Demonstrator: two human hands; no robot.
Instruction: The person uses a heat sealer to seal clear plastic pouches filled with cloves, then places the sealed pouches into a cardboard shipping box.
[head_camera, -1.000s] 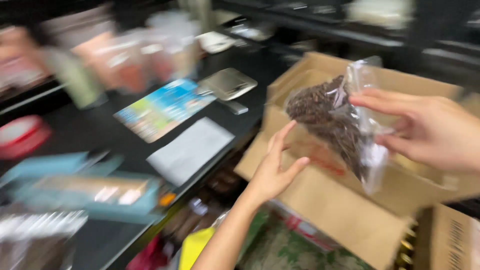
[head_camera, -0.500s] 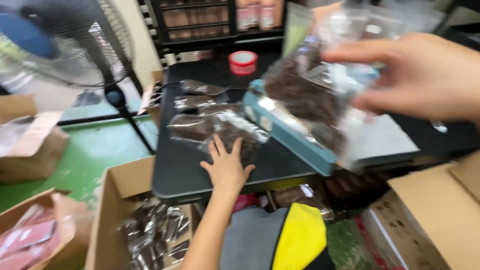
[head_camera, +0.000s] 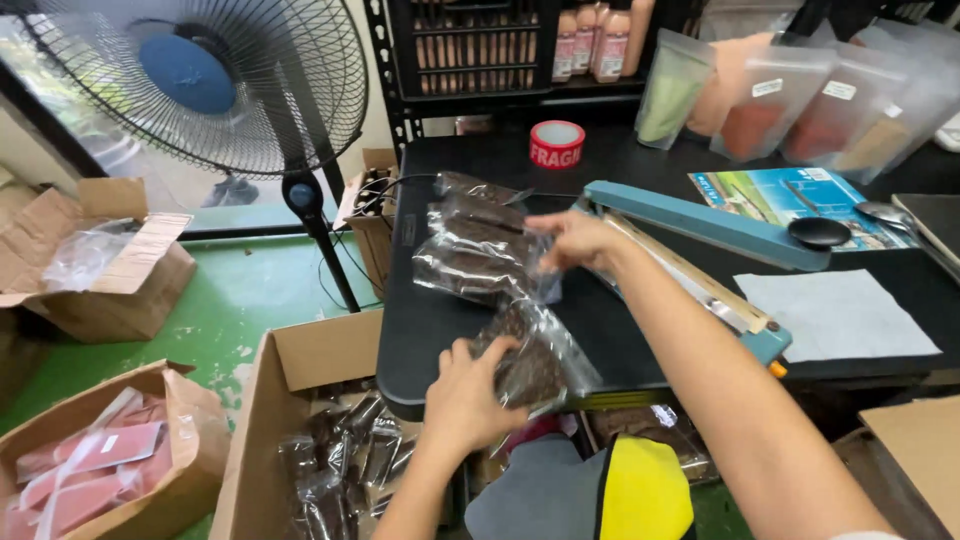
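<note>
I have a clear bag of dark brown contents (head_camera: 535, 355) lying at the near edge of the black table (head_camera: 620, 320), just in front of the blue heat sealer (head_camera: 700, 240). My left hand (head_camera: 465, 390) is clamped over its lower end, fingers curled on the plastic. My right hand (head_camera: 575, 240) pinches its top, close to the sealer's left end and touching the row of filled bags (head_camera: 475, 240) left of the sealer. I judge this the laying-down step; next would call for flattening the mouth and easing my grip. Below the sealer's table, a cardboard box (head_camera: 290, 400) holds more bags.
</note>
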